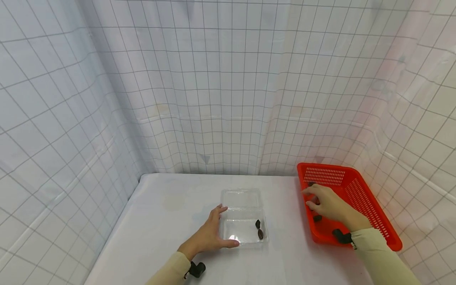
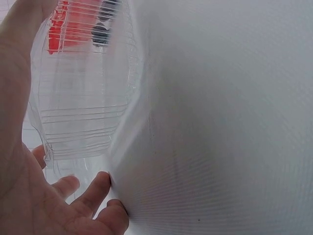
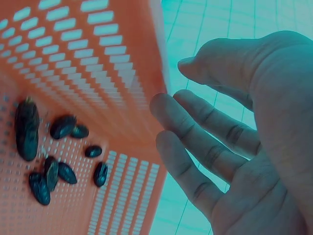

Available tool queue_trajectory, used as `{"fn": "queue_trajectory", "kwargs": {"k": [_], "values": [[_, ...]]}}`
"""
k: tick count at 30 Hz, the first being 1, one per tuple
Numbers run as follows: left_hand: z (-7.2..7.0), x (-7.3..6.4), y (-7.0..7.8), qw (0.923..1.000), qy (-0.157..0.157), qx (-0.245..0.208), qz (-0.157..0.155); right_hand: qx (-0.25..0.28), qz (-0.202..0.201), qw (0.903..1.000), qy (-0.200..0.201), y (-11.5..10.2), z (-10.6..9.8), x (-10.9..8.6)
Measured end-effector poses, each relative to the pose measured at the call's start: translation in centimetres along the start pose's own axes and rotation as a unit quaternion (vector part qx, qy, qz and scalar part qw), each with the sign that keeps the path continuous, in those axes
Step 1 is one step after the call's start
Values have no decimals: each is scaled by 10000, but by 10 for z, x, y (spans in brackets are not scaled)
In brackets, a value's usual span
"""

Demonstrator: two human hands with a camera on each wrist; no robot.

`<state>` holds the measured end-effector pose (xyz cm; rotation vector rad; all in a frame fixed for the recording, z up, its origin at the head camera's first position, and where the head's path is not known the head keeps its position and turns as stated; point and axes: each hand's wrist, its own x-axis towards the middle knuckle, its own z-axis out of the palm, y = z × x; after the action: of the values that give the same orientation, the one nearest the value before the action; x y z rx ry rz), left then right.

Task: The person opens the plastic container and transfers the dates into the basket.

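Observation:
A clear plastic clamshell box (image 1: pixel 239 227) lies on the table with its lid (image 1: pixel 241 198) folded back. Two small dark oval pieces (image 1: pixel 260 234) sit at the right end of its base. My left hand (image 1: pixel 208 235) holds the box's left end, thumb along the near rim and index finger at the far corner; other fingertips (image 2: pixel 100 181) rest by the table surface. Over the left side of a red basket (image 1: pixel 370 206), my right hand (image 1: pixel 329 202) hovers with loosely bent fingers and nothing between them. Several dark, glossy oval pieces (image 3: pixel 63 127) of different sizes lie on the basket's floor.
The basket's slotted walls stand up around its floor at the table's right. White cloth covers the table (image 1: pixel 167 206). White gridded curtains (image 1: pixel 221 87) enclose the back and both sides. Each wrist carries a small black camera (image 1: pixel 197 269).

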<state>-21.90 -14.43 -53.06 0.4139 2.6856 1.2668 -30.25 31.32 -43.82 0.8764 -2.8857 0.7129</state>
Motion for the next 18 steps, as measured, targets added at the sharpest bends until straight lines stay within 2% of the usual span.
{"fn": "queue_trajectory", "kwargs": {"k": [5, 15, 18], "values": [[0, 1, -1, 10000, -19, 34, -6, -298, -144, 9995, -11, -15, 3, 3], [0, 3, -1, 9999, -32, 91, -58, -186, -362, 9989, -229, -42, 17, 13], [0, 2, -1, 9999, -55, 93, -64, -254, -575, 9974, -354, -49, 23, 16]]}}
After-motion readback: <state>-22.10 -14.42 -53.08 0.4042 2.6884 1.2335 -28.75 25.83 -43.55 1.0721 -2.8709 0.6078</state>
